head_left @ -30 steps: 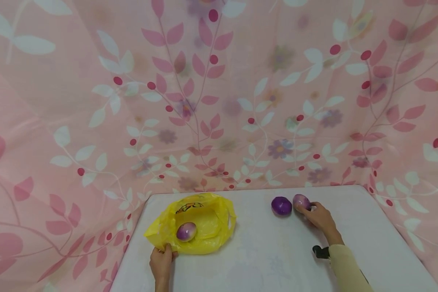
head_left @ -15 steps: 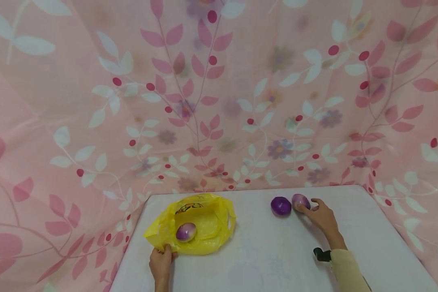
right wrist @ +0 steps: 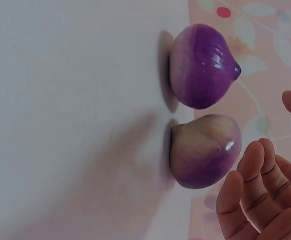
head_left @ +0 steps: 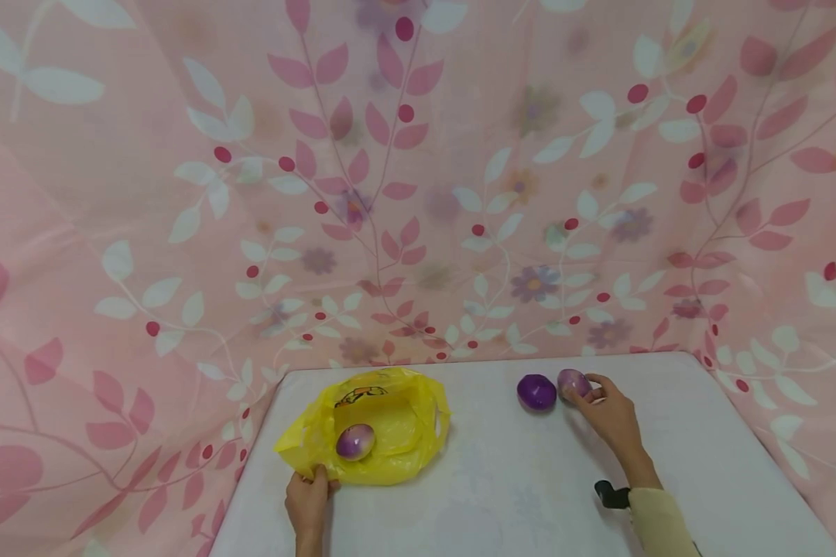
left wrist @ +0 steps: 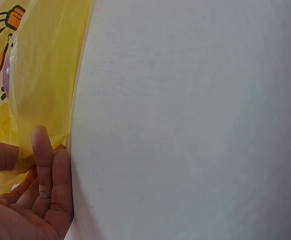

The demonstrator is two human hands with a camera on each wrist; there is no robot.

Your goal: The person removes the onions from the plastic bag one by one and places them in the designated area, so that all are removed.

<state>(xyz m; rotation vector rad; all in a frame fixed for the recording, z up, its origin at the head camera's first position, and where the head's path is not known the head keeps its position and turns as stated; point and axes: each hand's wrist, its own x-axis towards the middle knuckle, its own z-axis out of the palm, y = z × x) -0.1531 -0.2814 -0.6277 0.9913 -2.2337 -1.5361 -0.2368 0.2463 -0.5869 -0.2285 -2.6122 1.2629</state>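
A yellow plastic bag (head_left: 418, 456) lies on the left of the table with its mouth open. Inside it sits a purple-and-white onion (head_left: 355, 442). My left hand (head_left: 308, 499) pinches the bag's near edge between thumb and fingers, as the left wrist view also shows. On the right a dark purple onion (head_left: 536, 393) and a paler onion (right wrist: 205, 152) rest side by side on the table. Beside the paler one is my right hand (head_left: 615, 418). In the right wrist view its fingers (right wrist: 253, 160) are loosely bent, close to that onion but not gripping it, with the thumb held apart.
A white cloth covers the table (head_left: 488, 487). Behind and at the sides hangs a pink curtain (head_left: 446, 193) printed with leaves and flowers. A black device (head_left: 611, 495) sits at the right wrist, by the sleeve (head_left: 658, 522).
My right hand's fingers drew slightly away from the paler onion, then came close to it again. The left hand and bag have stayed put.
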